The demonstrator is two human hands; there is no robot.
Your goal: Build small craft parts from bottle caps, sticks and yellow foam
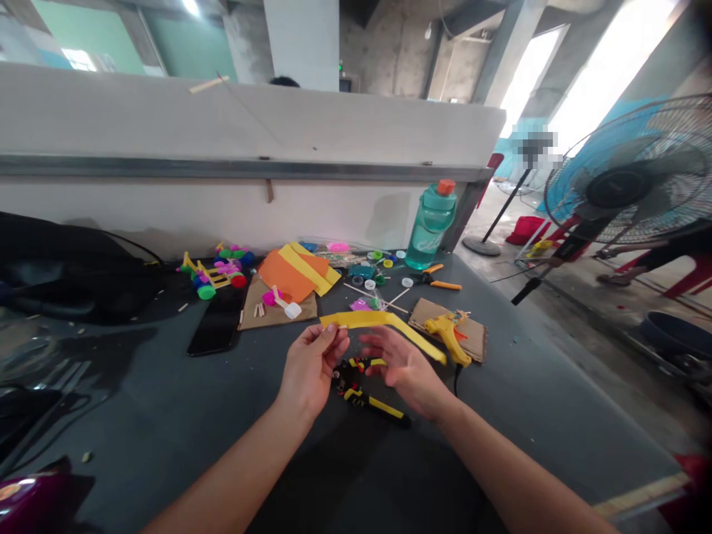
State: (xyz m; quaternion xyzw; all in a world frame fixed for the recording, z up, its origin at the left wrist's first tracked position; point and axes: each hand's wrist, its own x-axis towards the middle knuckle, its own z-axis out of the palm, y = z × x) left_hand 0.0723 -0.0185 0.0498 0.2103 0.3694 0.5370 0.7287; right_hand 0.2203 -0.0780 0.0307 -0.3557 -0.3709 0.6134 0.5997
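Note:
My left hand (pixel 312 365) pinches one end of a folded yellow strip (pixel 364 319), with a small pale piece at its fingertips. The strip extends to the right and bends down behind my right hand (pixel 401 369). That hand has its fingers spread and slightly blurred, with nothing seen in them. Below and between the hands lie black and yellow pliers (pixel 378 406). A yellow glue gun (pixel 452 334) rests on a cardboard piece (pixel 477 343) to the right.
Orange sheets (pixel 278 278) lie on cardboard beside a black phone (pixel 216 326). A colourful wheeled model (pixel 219 276) stands behind the phone. Orange-handled pliers (pixel 445 285) lie near a teal bottle (pixel 431 226). A large fan (pixel 620 185) stands at the right.

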